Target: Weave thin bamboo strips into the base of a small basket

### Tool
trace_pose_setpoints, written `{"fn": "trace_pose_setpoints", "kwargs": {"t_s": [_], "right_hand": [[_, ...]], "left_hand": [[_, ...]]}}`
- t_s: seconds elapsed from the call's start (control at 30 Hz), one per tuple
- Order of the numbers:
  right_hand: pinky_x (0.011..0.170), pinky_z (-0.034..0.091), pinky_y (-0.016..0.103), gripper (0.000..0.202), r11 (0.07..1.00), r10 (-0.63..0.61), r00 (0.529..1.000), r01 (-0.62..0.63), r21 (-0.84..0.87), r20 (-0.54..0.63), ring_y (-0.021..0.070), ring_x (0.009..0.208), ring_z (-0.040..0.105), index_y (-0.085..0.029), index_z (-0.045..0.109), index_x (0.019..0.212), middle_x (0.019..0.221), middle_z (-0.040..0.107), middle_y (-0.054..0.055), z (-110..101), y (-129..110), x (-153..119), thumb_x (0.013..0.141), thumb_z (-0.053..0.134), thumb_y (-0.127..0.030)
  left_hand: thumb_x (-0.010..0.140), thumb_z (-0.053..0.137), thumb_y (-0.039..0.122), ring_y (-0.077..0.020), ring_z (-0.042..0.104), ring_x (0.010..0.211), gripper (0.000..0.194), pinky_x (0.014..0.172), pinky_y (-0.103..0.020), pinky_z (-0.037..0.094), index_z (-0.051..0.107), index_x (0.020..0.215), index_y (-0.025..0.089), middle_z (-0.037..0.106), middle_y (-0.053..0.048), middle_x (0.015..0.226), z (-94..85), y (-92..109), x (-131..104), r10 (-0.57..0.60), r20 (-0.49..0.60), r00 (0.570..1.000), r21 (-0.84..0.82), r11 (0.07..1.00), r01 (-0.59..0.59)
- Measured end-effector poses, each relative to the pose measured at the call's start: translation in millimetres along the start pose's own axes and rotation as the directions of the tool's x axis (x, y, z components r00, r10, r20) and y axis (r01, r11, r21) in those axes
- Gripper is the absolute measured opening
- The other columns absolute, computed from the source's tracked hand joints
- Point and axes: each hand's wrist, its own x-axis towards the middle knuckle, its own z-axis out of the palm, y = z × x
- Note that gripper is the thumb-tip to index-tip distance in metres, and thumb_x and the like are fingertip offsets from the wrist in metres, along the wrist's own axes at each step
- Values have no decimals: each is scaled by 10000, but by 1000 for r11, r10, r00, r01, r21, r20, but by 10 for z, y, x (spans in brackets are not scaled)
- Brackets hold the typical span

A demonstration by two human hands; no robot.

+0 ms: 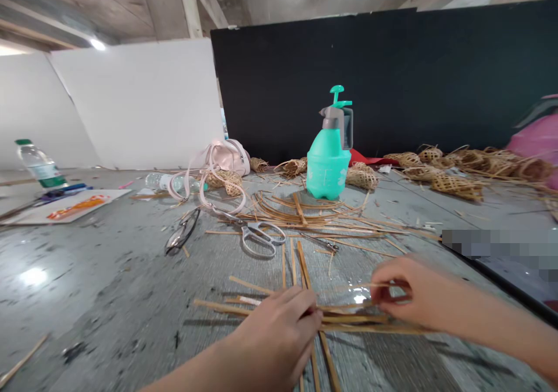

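Note:
Several bamboo strips (357, 319) lie crossed on the grey table in front of me, some running left to right, others running away from me. My left hand (285, 328) is closed over the crossing and presses the strips together there. To its right, my right hand (399, 290) pinches the end of a thin bamboo strip between thumb and fingers, a little above the others. That strip is blurred toward the crossing. Part of the crossing is hidden under my left fingers.
Grey-handled scissors (264, 239), eyeglasses (183, 232) and loose strips (300, 211) lie beyond my hands. Farther back stand a turquoise spray bottle (329, 162), a pink bag (226, 156) and woven bamboo pieces (457, 185). A dark-edged, pixelated device (501, 281) sits at right, a water bottle (41, 165) at left.

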Motion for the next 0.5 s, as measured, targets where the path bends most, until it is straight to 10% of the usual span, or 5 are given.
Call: {"fn": "trace_pose_setpoints", "kwargs": {"t_s": [0.23, 0.5], "right_hand": [[506, 345, 217, 258, 982, 9, 989, -38, 185, 151, 137, 580, 505, -192, 633, 586, 591, 593, -1, -67, -57, -80, 748, 528, -363], [412, 290, 186, 186, 951, 75, 970, -140, 276, 233, 100, 422, 495, -182, 593, 615, 481, 596, -24, 169, 21, -20, 748, 488, -260]], "left_hand": [[820, 409, 96, -210, 510, 848, 197, 779, -312, 459, 545, 961, 102, 561, -99, 936, -8, 13, 2, 28, 31, 999, 36, 999, -29], [831, 392, 89, -214, 517, 907, 217, 830, -326, 450, 527, 1001, 109, 573, -103, 962, 25, 4, -14, 43, -15, 999, 16, 999, -42]]}}
